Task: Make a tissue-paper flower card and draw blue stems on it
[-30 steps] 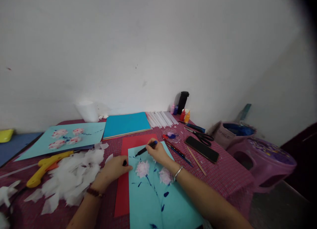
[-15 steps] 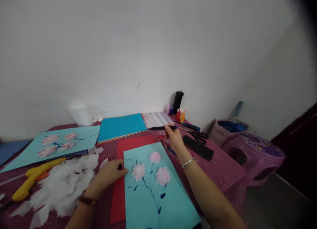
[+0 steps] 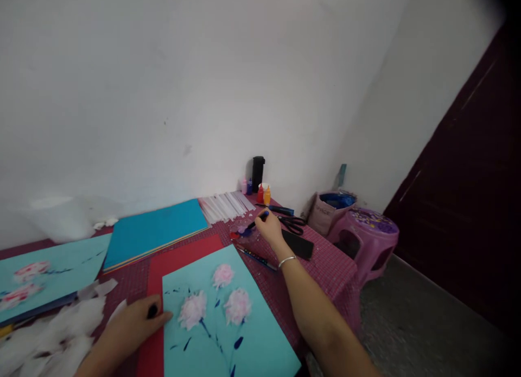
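Observation:
My right hand (image 3: 268,228) pinches a dark paintbrush (image 3: 258,221) with a blue end. The brush's tip is at blotches of blue and red paint (image 3: 241,232) on the table; whether it touches them I cannot tell. My left hand (image 3: 138,320) is curled round a small black object (image 3: 152,311), of which only a round dark end shows. Its thumb rests at the left edge of a light blue sheet (image 3: 260,322). On that sheet are three fluffy pale pink flowers (image 3: 237,306) and dark blue painted stems and leaves. Beneath it lies a red sheet (image 3: 154,293).
Thin brushes (image 3: 256,257), a black phone (image 3: 298,245) and scissors (image 3: 292,224) lie right of the sheet. Behind stand paint bottles (image 3: 267,195) and a black bottle (image 3: 258,173). Torn white tissue (image 3: 61,333) and another flower picture (image 3: 77,255) are at left; blue sheets (image 3: 158,227) lie behind.
The view has swung to the right. My right hand has turned the paintbrush and brought its tip down to the paint blotches. My left hand stays at the sheet's left edge.

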A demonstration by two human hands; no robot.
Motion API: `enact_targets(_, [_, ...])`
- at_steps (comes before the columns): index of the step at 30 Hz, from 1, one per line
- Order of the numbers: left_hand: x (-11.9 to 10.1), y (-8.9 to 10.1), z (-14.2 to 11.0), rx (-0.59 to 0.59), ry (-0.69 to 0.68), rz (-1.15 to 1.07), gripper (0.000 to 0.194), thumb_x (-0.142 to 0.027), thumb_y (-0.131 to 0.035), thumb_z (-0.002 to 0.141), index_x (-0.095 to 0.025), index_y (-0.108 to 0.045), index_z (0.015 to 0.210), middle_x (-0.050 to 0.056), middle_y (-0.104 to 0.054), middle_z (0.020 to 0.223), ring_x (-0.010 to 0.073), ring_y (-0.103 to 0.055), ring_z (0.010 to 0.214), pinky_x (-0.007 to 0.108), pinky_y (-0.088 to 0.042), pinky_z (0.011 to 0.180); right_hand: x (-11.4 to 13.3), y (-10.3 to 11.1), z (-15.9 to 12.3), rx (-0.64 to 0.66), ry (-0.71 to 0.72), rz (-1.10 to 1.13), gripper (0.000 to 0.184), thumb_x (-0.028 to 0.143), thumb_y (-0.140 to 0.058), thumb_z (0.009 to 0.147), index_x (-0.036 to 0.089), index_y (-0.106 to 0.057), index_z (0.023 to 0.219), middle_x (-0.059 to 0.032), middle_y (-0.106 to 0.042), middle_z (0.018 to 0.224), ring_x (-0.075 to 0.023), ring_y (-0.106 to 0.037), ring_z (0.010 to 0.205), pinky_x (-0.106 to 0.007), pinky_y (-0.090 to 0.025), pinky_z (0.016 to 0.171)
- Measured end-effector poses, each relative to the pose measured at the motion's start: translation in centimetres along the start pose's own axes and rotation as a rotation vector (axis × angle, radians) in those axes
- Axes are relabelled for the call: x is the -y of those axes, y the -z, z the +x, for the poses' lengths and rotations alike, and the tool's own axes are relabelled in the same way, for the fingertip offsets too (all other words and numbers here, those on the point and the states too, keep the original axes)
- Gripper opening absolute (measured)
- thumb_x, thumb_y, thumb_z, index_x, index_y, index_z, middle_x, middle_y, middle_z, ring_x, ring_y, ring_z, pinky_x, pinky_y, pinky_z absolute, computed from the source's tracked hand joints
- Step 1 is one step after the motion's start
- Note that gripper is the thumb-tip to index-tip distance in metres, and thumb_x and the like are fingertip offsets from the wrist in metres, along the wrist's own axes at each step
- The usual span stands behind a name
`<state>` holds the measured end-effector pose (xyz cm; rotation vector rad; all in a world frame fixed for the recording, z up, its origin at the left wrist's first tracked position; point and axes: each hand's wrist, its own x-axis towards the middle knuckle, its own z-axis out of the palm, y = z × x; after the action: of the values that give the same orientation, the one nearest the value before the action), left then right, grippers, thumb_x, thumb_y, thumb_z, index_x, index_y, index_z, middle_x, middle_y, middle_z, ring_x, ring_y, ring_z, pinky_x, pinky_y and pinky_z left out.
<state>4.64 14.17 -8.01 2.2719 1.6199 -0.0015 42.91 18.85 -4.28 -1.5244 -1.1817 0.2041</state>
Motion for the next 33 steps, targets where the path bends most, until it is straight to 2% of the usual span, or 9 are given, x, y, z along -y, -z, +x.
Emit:
enact_targets(4, [-1.1, 0.9, -0.9, -0.031, -0.034, -0.048, 0.028, -0.046, -0.046, 0.076, -0.022, -0.039, 0.064, -0.001, -0.054, 0.064, 0.0169, -0.051, 0.064, 0.028, -0.026, 0.058, 0.0, -0.3, -0.4, 0.056, -0.009, -0.011, 0.004, 0.025, -0.055, 0.067, 0.021, -0.054, 0.068, 0.0004, -0.059, 0.065, -0.0181, -0.052, 0.065, -0.027, -0.037, 0.065])
enact_targets(9, [-1.8, 1.4, -1.3, -0.053, 0.004, -0.06, 0.025, -0.044, -0.05, 0.073, -0.022, -0.043, 0.065, -0.001, -0.056, 0.067, 0.0161, -0.051, 0.065, 0.028, -0.027, 0.059, -0.1, 0.0, 0.0, 0.051, -0.047, 0.067, 0.006, 0.026, -0.056, 0.065, 0.021, -0.052, 0.067, -0.0002, -0.056, 0.063, -0.0194, -0.05, 0.065, -0.03, -0.036, 0.066])
enact_targets(13, [-2.1, 1.6, -1.6, -0.062, 0.008, -0.062, 0.024, -0.042, -0.051, 0.073, -0.021, -0.043, 0.064, 0.0, -0.056, 0.066, 0.0163, -0.051, 0.065, 0.028, -0.026, 0.058, 1.3, 0.1, -0.5, 0.048, -0.061, 0.219, 0.013, 0.032, -0.055, 0.068, 0.021, -0.05, 0.073, 0.0005, -0.055, 0.063, -0.0179, -0.05, 0.064, -0.03, -0.039, 0.064])
enact_targets(15, [-2.2, 1.7, -1.7, -0.066, 0.004, -0.066, 0.025, -0.043, -0.051, 0.073, -0.021, -0.044, 0.064, 0.0, -0.057, 0.067, 0.0162, -0.051, 0.065, 0.028, -0.026, 0.059, 2.7, -0.8, -1.8, 0.115, -0.078, 0.318, 0.018, 0.039, -0.053, 0.072, 0.021, -0.048, 0.075, 0.0023, -0.053, 0.058, -0.0157, -0.049, 0.056, -0.028, -0.04, 0.057])
enact_targets(17, [-2.3, 1.7, -1.7, -0.069, 0.005, -0.068, 0.025, -0.043, -0.051, 0.073, -0.021, -0.045, 0.065, 0.0, -0.057, 0.067, 0.016, -0.05, 0.064, 0.028, -0.026, 0.059, 4.3, -2.1, -3.7, 0.241, -0.1, 0.406, 0.025, 0.046, -0.052, 0.074, 0.021, -0.048, 0.075, 0.0043, -0.05, 0.051, -0.0135, -0.046, 0.046, -0.026, -0.039, 0.048])
enact_targets(20, [-2.2, 1.7, -1.7, -0.066, 0.015, -0.067, 0.024, -0.042, -0.052, 0.073, -0.021, -0.045, 0.064, 0.0, -0.057, 0.067, 0.0155, -0.05, 0.064, 0.027, -0.026, 0.058, 6.6, -4.6, -7.1, 0.426, -0.117, 0.489, 0.03, 0.049, -0.06, 0.071, 0.021, -0.049, 0.07, 0.0041, -0.051, 0.046, -0.0117, -0.045, 0.039, -0.023, -0.036, 0.04])
enact_targets(24, [-2.1, 1.5, -1.5, -0.06, 0.008, -0.066, 0.023, -0.042, -0.052, 0.072, -0.021, -0.046, 0.065, 0.0, -0.059, 0.069, 0.0158, -0.052, 0.065, 0.027, -0.026, 0.058, 8.8, -6.9, -10.4, 0.507, -0.109, 0.544, 0.029, 0.043, -0.067, 0.069, 0.02, -0.049, 0.063, 0.0047, -0.051, 0.048, -0.009, -0.045, 0.041, -0.02, -0.034, 0.04])
enact_targets(29, [-1.8, 1.2, -1.3, -0.077, 0.005, -0.06, 0.024, -0.043, -0.054, 0.072, -0.021, -0.05, 0.066, 0.0, -0.06, 0.068, 0.0157, -0.051, 0.063, 0.027, -0.025, 0.058, 9.2, -8.1, -11.0, 0.564, -0.12, 0.615, 0.025, 0.042, -0.062, 0.073, 0.018, -0.055, 0.07, 0.007, -0.045, 0.049, -0.0077, -0.042, 0.042, -0.02, -0.034, 0.042])
enact_targets(33, [-1.6, 1.1, -1.3, -0.085, -0.003, -0.063, 0.023, -0.043, -0.053, 0.072, -0.02, -0.053, 0.067, 0.0, -0.061, 0.068, 0.0156, -0.051, 0.063, 0.027, -0.024, 0.058, 8.7, -8.1, -10.6, 0.688, -0.123, 0.648, 0.031, 0.044, -0.065, 0.069, 0.018, -0.057, 0.082, 0.0056, -0.052, 0.052, -0.0101, -0.05, 0.044, -0.022, -0.041, 0.045])
